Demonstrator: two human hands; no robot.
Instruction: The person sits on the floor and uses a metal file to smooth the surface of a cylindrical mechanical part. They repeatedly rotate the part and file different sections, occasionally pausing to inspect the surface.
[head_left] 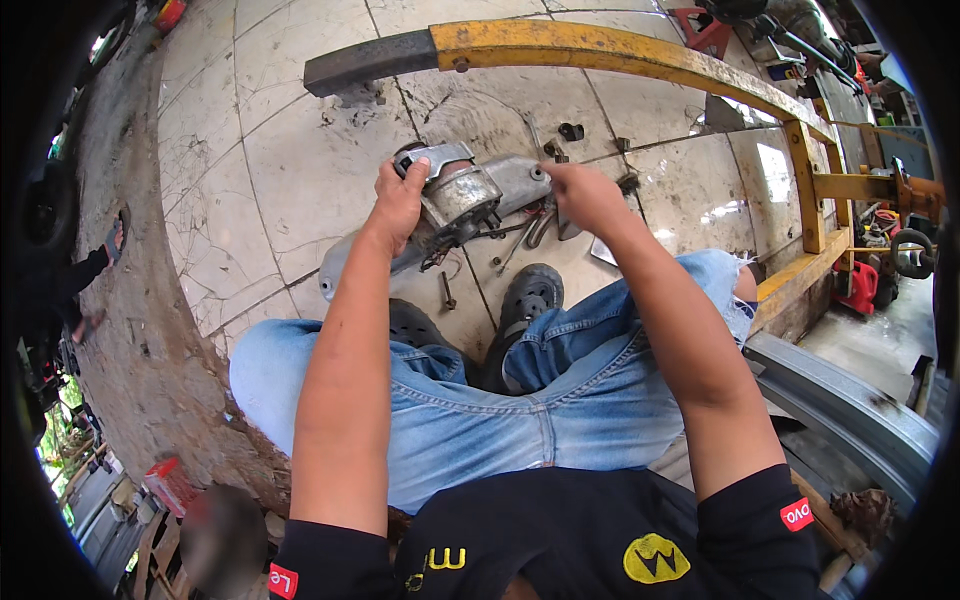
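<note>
My left hand (398, 205) is closed on a silver metal bracket (450, 160) at the top of a round, motor-like metal part (462, 203). Its thumb lies over the bracket. Beneath that part runs a long grey metal beam (515, 182), its near-left end (335, 275) showing past my left wrist. At the beam's right end, beside a round bolt hole, my right hand (588, 198) has its fingers curled. The fingertips touch or nearly touch the beam, and what they pinch, if anything, is hidden. A loose bolt (448, 291) lies on the tiles below the round part.
A yellow steel frame (600, 48) arches across the far side and down the right. Small metal parts (571, 131) and wrenches (516, 243) lie around the beam. My dark clogs (532, 292) are close to it. A red can (857, 288) stands at right, near a grey metal channel (850, 405).
</note>
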